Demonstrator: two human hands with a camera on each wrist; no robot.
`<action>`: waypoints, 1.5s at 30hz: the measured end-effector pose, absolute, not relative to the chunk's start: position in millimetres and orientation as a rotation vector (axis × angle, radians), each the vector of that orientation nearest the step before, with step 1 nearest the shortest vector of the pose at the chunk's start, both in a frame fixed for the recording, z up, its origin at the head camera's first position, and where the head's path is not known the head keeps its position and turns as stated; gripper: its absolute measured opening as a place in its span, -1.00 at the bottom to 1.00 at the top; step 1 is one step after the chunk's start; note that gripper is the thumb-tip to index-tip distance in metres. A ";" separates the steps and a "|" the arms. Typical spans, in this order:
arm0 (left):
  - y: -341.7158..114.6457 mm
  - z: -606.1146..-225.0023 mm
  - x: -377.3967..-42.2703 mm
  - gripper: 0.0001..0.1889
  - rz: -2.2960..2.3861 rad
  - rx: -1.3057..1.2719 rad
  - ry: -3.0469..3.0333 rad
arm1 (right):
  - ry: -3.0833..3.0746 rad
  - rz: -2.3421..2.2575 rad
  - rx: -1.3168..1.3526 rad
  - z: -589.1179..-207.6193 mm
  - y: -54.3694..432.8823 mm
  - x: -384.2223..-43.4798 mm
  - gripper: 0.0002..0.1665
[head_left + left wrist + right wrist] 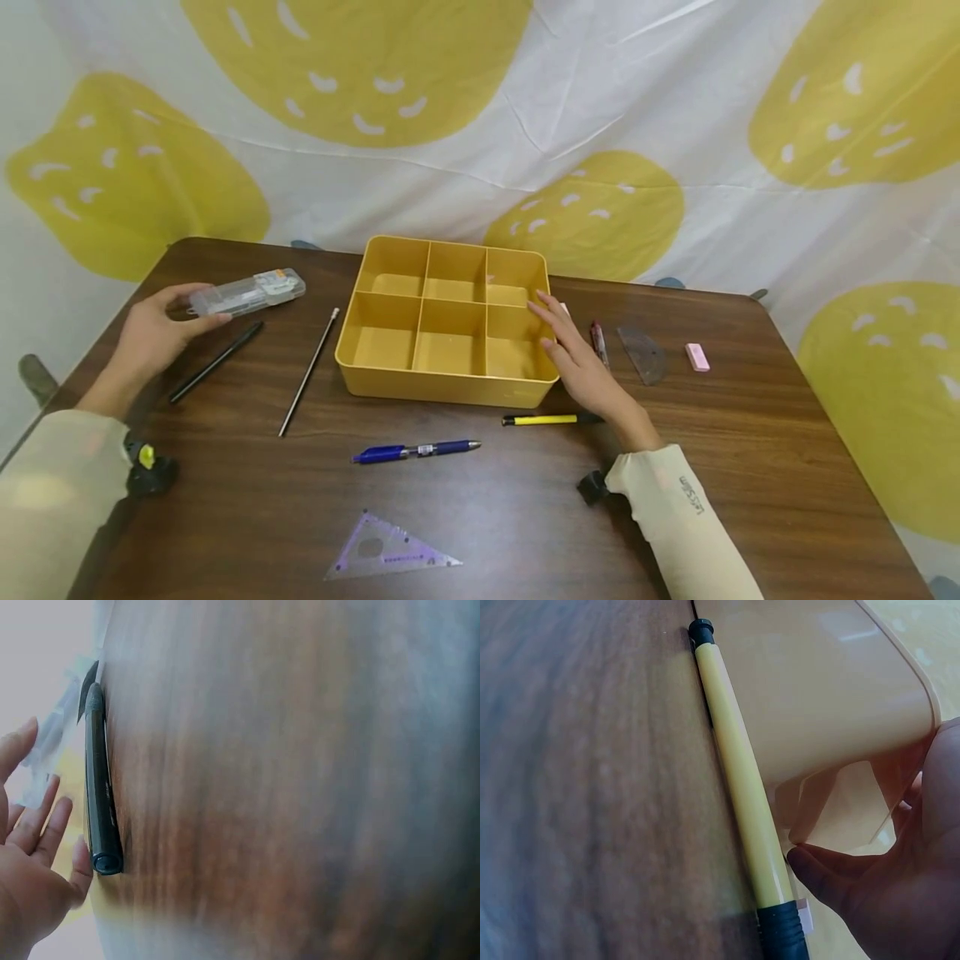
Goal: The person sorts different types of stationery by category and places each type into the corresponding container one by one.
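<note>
My left hand (pixel 153 329) holds a clear plastic case (pixel 243 293) with a white label by its near end, thumb on the front side and fingers at the back. In the left wrist view, the left hand (pixel 37 862) has the case (pixel 49 742) partly hidden behind its fingers. A black pen (pixel 216 362) lies just below that hand. My right hand (pixel 581 367) is at the right side of a yellow six-compartment organizer (pixel 450 390), its fingers fairly straight over the rim. The right wrist view shows the thumb (pixel 821 874) against the outer wall.
A metal rod (pixel 307 375) lies left of the organizer. In front are a yellow pen (pixel 543 420), a blue pen (pixel 420 451) and a clear set square (pixel 393 550). At right lie a red pen (pixel 599 343), a protractor (pixel 643 354) and a pink eraser (pixel 697 357).
</note>
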State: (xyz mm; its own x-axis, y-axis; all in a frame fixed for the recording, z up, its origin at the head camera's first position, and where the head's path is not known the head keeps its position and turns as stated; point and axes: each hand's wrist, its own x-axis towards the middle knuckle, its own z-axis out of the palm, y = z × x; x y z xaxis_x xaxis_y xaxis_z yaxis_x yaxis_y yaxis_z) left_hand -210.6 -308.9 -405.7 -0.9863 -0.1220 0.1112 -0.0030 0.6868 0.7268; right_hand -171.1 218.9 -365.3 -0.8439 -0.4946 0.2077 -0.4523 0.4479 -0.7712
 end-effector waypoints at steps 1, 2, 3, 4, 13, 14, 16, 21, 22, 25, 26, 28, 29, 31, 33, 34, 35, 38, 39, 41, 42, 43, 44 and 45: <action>-308.5 -406.0 -210.8 -0.28 -1.188 0.107 -2.738 | 2.630 -1.381 -0.858 -365.4 219.2 -171.0 -0.45; -308.2 -406.4 -211.1 -0.28 -1.197 0.112 -2.728 | 2.628 -1.382 -0.856 -365.5 219.4 -170.7 -0.45; -307.9 -406.8 -211.4 -0.28 -1.206 0.116 -2.715 | 2.626 -1.381 -0.854 -365.6 219.7 -170.5 -0.45; -307.6 -407.3 -211.7 -0.29 -1.213 0.117 -2.702 | 2.626 -1.381 -0.850 -365.4 219.7 -170.1 -0.45; -304.4 -406.6 -212.6 -0.33 -1.474 0.131 -2.531 | 2.637 -1.364 -0.852 -365.2 219.6 -172.1 -0.45; -303.6 -406.2 -212.6 -0.34 -1.524 0.137 -2.503 | 2.636 -1.364 -0.852 -365.8 219.9 -172.8 -0.44; -302.3 -405.4 -212.8 -0.34 -1.638 0.145 -2.440 | 2.637 -1.370 -0.862 -373.0 222.9 -177.9 -0.44; -298.2 -402.5 -213.2 -0.37 -1.718 0.167 -2.350 | 2.653 -1.364 -0.882 -393.6 230.3 -190.8 -0.43; -297.4 -401.8 -213.3 -0.37 -1.719 0.172 -2.340 | 2.657 -1.360 -0.884 -395.2 230.6 -191.6 -0.43; -295.1 -399.7 -213.9 -0.38 -1.734 0.194 -2.312 | 2.661 -1.358 -0.890 -398.2 231.5 -192.8 -0.43; -294.1 -398.9 -214.3 -0.38 -1.742 0.202 -2.301 | 2.660 -1.362 -0.892 -398.9 232.0 -192.9 -0.43; -291.3 -397.3 -215.7 -0.39 -1.784 0.206 -2.264 | 2.661 -1.370 -0.895 -399.7 232.7 -193.2 -0.44; -289.6 -396.7 -216.8 -0.39 -1.825 0.195 -2.226 | 2.661 -1.371 -0.893 -399.8 233.1 -193.2 -0.44; -285.6 -395.8 -219.2 -0.40 -1.898 0.161 -2.148 | 2.665 -1.370 -0.891 -399.7 233.7 -193.1 -0.44; -281.7 -395.3 -221.9 -0.41 -1.972 0.122 -2.056 | 2.677 -1.361 -0.879 -398.4 233.3 -192.3 -0.44; -280.0 -395.2 -223.0 -0.42 -1.998 0.108 -2.017 | 2.678 -1.359 -0.872 -397.1 232.7 -191.4 -0.44; -278.9 -395.2 -224.0 -0.42 -2.026 0.093 -1.977 | 2.676 -1.360 -0.865 -394.9 231.6 -190.0 -0.44; -276.4 -395.6 -226.2 -0.42 -2.066 0.086 -1.903 | 2.661 -1.375 -0.854 -384.1 226.3 -183.1 -0.44; -275.7 -395.7 -226.7 -0.42 -2.081 0.084 -1.880 | 2.656 -1.378 -0.853 -379.9 224.5 -180.5 -0.44; -274.8 -396.1 -227.6 -0.43 -2.108 0.077 -1.833 | 2.650 -1.383 -0.850 -372.9 221.6 -176.4 -0.43; -274.2 -396.2 -228.1 -0.43 -2.122 0.071 -1.806 | 2.653 -1.379 -0.853 -370.7 220.9 -175.3 -0.43; -273.9 -396.3 -228.5 -0.43 -2.141 0.063 -1.774 | 2.657 -1.375 -0.854 -370.3 220.9 -175.1 -0.43; -273.8 -396.3 -228.8 -0.44 -2.161 0.052 -1.743 | 2.663 -1.373 -0.857 -372.2 221.6 -176.4 -0.43; -273.7 -396.2 -229.0 -0.44 -2.179 0.042 -1.709 | 2.667 -1.372 -0.862 -375.3 222.6 -178.5 -0.43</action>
